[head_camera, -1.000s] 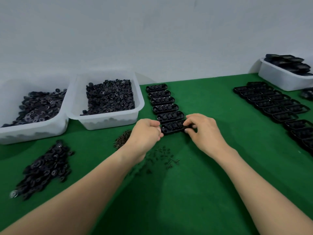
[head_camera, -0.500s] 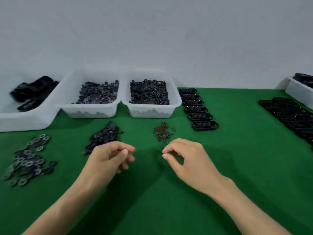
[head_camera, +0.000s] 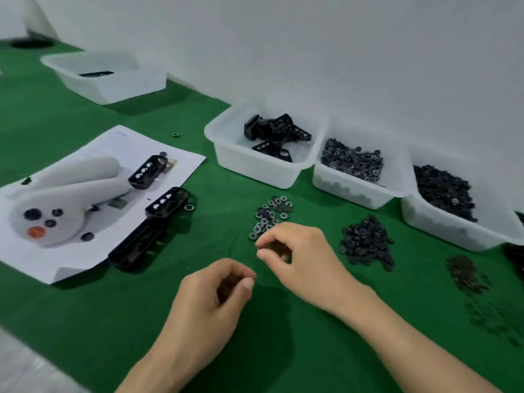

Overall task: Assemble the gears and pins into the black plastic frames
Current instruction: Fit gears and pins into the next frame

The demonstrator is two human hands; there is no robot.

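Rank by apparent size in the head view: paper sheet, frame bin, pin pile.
1. Paper sheet
2. Frame bin
3. Pin pile
The pile is blurred, but clearly smallest.

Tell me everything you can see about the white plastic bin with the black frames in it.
The white translucent plastic bin is a rectangular open tub with a rolled rim and sloping walls. It sits upright on the green felt cover near the white wall, leftmost of three adjoining bins. A loose jumble of black plastic frames with rows of round holes lies inside, covering part of its floor. Its right rim appears to touch the neighbouring gear bin.
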